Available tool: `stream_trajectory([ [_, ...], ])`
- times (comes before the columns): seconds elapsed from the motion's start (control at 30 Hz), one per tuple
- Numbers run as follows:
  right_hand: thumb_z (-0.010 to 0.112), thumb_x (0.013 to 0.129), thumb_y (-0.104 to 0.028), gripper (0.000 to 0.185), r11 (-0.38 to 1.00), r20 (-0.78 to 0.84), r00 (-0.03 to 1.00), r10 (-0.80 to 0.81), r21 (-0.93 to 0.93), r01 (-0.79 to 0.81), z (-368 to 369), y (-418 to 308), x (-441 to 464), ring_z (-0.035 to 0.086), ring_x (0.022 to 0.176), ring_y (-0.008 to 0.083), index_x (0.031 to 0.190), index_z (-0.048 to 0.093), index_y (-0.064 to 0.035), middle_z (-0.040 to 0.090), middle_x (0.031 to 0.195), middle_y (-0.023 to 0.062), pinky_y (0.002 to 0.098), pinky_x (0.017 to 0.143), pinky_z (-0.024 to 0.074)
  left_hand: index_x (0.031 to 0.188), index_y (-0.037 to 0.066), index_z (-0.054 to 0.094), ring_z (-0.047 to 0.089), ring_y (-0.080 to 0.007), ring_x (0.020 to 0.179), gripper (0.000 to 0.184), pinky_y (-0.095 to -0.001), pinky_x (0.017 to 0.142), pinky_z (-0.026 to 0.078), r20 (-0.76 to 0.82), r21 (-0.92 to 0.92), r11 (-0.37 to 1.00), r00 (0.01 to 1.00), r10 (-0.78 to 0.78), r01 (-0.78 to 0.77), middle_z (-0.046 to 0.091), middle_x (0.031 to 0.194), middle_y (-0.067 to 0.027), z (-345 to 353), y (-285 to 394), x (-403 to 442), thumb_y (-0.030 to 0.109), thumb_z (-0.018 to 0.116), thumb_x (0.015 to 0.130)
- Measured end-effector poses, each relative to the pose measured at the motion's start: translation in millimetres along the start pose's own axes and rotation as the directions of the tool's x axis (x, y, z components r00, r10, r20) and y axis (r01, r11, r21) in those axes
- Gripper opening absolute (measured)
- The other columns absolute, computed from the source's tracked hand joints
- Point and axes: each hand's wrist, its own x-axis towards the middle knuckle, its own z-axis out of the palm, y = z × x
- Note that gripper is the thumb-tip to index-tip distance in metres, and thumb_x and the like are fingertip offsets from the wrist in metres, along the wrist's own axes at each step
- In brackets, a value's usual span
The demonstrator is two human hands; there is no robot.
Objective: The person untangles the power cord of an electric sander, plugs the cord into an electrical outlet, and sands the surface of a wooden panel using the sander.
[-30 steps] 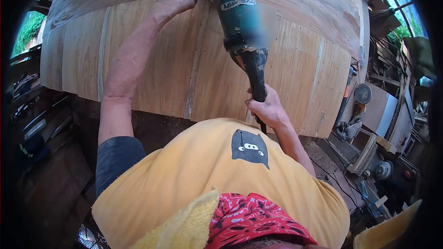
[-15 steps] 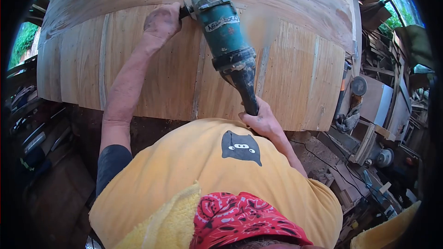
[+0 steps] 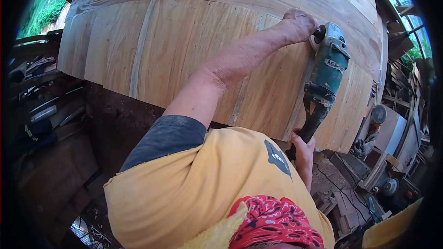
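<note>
A green angle grinder (image 3: 328, 67) with a worn grey head lies over the right part of a large wooden panel (image 3: 198, 50). Wrapped round its black side handle is my left hand (image 3: 300, 24), closed, with that forearm stretched across the panel. My right hand (image 3: 302, 147) grips the long rear handle near the panel's front edge, close to my body. A sliver of the pale disc shows beside the head; the rest is hidden beneath the tool, so I cannot tell how it meets the wood. Pale strips mark the joints between the boards.
Right of the panel are a second grinder with a round disc (image 3: 379, 114), a silver disc tool (image 3: 390, 186) on the ground, dark cables (image 3: 339, 185) and wood offcuts. Stacked timber and tools (image 3: 44, 113) crowd the left. A broom (image 3: 410, 32) leans at upper right.
The grinder has moved right over the panel, with both hands still on it. My left arm now reaches across my front, and my torso has turned to the right.
</note>
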Motion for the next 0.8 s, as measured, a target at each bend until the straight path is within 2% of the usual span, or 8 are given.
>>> stream_trajectory([
  [0.17, 0.070, 0.084, -0.009, 0.035, 0.998, 0.065, 0.997, 0.041, -0.043, -0.039, 116.8, -16.0, -15.8, 0.059, 0.055, 0.0136, 0.112, 0.060, 0.0092, 0.062, 0.069, 0.0051, 0.0292, 0.054, 0.0476, 0.104, 0.009, 0.073, 0.075, -0.0340, 0.096, 0.020, -0.0460, 0.079, 0.060, -0.062, 0.059, 0.993, 0.994, -0.094, 0.097, 0.076, 0.099, -0.0175, -27.9, -114.2, -91.0, 0.010, 0.059, 0.090],
  [0.23, 0.072, 0.083, -0.010, 0.035, 0.995, 0.173, 0.984, 0.049, -0.093, -0.033, 162.2, -25.7, -8.9, 0.060, 0.057, 0.0129, 0.112, 0.061, 0.0076, 0.062, 0.070, 0.0041, 0.0294, 0.054, 0.0475, 0.101, 0.009, 0.071, 0.075, -0.0368, 0.091, 0.016, -0.0478, 0.076, 0.060, -0.147, 0.106, 0.979, 0.977, -0.156, 0.173, 0.076, 0.094, -0.0167, -44.2, -177.0, -140.7, 0.013, 0.059, 0.091],
  [0.33, 0.075, 0.082, -0.016, 0.033, 0.987, 0.332, 0.942, 0.036, -0.159, 0.019, 234.6, -50.7, 5.6, 0.059, 0.060, 0.0120, 0.106, 0.060, 0.0032, 0.059, 0.072, 0.0025, 0.0306, 0.053, 0.0476, 0.105, 0.012, 0.070, 0.073, -0.0382, 0.095, 0.018, -0.0511, 0.080, 0.058, -0.122, 0.152, 0.897, 0.908, -0.400, 0.415, 0.075, 0.098, -0.0177, -83.9, -255.3, -212.1, 0.018, 0.060, 0.091],
  [0.4, 0.077, 0.081, -0.021, 0.034, 0.969, 0.432, 0.900, 0.058, -0.241, 0.053, 279.2, -68.1, 17.7, 0.057, 0.061, 0.0116, 0.099, 0.056, -0.0005, 0.057, 0.073, 0.0030, 0.0316, 0.053, 0.0477, 0.107, 0.011, 0.072, 0.073, -0.0377, 0.101, 0.021, -0.0494, 0.085, 0.059, -0.113, 0.213, 0.834, 0.861, -0.496, 0.509, 0.075, 0.106, -0.0179, -100.9, -308.2, -252.2, 0.018, 0.060, 0.090],
  [0.5, 0.077, 0.081, -0.024, 0.036, 0.952, 0.531, 0.847, 0.008, -0.263, 0.156, 321.0, -75.8, 29.1, 0.055, 0.060, 0.0116, 0.096, 0.052, -0.0036, 0.054, 0.074, 0.0031, 0.0322, 0.053, 0.0475, 0.106, 0.011, 0.071, 0.072, -0.0390, 0.100, 0.020, -0.0496, 0.085, 0.058, -0.130, 0.256, 0.754, 0.794, -0.593, 0.605, 0.075, 0.106, -0.0184, -117.3, -359.0, -298.5, 0.018, 0.061, 0.090],
  [0.57, 0.077, 0.082, -0.024, 0.036, 0.939, 0.570, 0.821, -0.035, -0.261, 0.222, 326.3, -81.3, 24.9, 0.053, 0.060, 0.0119, 0.096, 0.052, -0.0038, 0.052, 0.076, 0.0031, 0.0324, 0.054, 0.0472, 0.105, 0.011, 0.071, 0.072, -0.0396, 0.100, 0.020, -0.0498, 0.085, 0.058, -0.143, 0.238, 0.746, 0.783, -0.606, 0.621, 0.075, 0.105, -0.0186, -116.9, -367.6, -309.8, 0.018, 0.062, 0.089],
  [0.7, 0.077, 0.082, -0.021, 0.036, 0.918, 0.499, 0.866, -0.036, -0.326, 0.226, 283.4, -61.6, 17.0, 0.051, 0.074, 0.0113, 0.104, 0.055, -0.0022, 0.050, 0.082, 0.0017, 0.0303, 0.066, 0.0457, 0.104, 0.011, 0.071, 0.072, -0.0396, 0.099, 0.019, -0.0501, 0.084, 0.058, -0.131, 0.186, 0.803, 0.824, -0.551, 0.566, 0.075, 0.102, -0.0185, -105.3, -322.1, -289.1, 0.017, 0.063, 0.088],
  [0.8, 0.077, 0.081, -0.018, 0.038, 0.970, 0.315, 0.944, 0.103, -0.242, -0.025, 231.4, -47.2, -10.7, 0.052, 0.079, 0.0104, 0.110, 0.058, -0.0010, 0.052, 0.084, 0.0009, 0.0294, 0.069, 0.0450, 0.102, 0.009, 0.069, 0.072, -0.0399, 0.095, 0.017, -0.0509, 0.081, 0.058, -0.085, 0.165, 0.889, 0.904, -0.419, 0.428, 0.075, 0.098, -0.0190, -81.4, -252.8, -226.2, 0.016, 0.061, 0.088],
])
